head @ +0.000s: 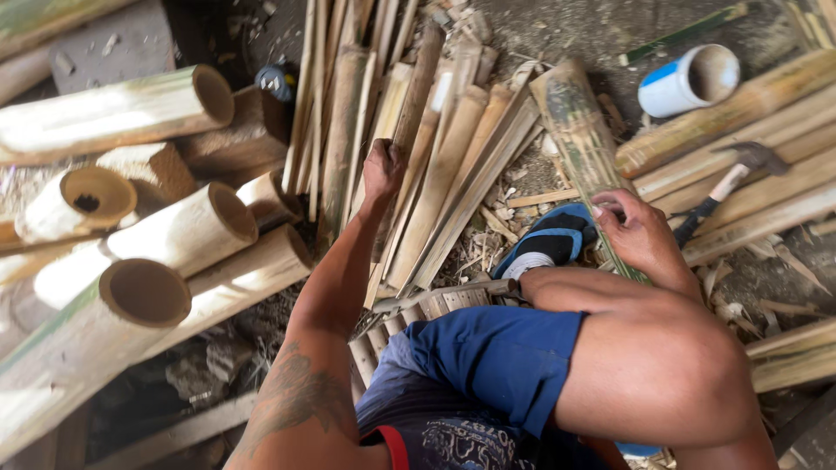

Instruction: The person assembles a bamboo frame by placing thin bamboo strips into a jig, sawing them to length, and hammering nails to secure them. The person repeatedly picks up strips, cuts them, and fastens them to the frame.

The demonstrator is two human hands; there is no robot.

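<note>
Two hands work split bamboo. Right hand (pixel 640 231) grips a green-tinged bamboo slat (pixel 582 139), which runs away from the knee. Left hand (pixel 383 170), farther out, closes on a pale strip (pixel 418 87) in the leaning bundle (pixel 453 165). Beyond lies a hammer (pixel 736 174).

Hammer (pixel 731 178) handle partly behind bamboo.

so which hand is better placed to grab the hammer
Right. The right hand rests on a split bamboo strip beside the hammer; the left hand reaches into the slat pile, farther away.
</note>
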